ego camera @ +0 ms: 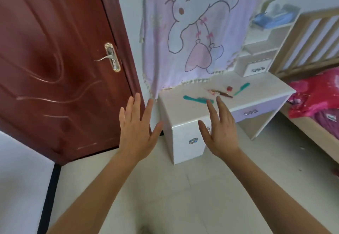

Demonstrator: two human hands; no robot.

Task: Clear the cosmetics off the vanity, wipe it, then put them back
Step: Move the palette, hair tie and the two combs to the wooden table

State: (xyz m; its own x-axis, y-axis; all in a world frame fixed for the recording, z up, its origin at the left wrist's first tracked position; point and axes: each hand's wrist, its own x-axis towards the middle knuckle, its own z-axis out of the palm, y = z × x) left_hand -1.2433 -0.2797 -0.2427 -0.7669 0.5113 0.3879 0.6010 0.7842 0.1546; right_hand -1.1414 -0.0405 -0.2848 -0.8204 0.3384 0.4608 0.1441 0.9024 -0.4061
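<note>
The white vanity [181,112] stands against the wall ahead of me. On its top lie a teal comb [194,99], a second teal comb [241,88], a thin dark pencil-like item [222,93] and a small red round thing [229,88]. My left hand [136,125] is raised with its fingers spread, to the left of the vanity's near corner. My right hand [219,125] is also spread, held up in front of the vanity's front edge. Neither hand touches or holds anything.
A pink cartoon cloth [190,32] hangs over the vanity's back. White shelves with a small drawer [256,68] stand at its right end, blue items on top. A dark red door [60,65] is to the left, a bed with red bedding [317,94] to the right.
</note>
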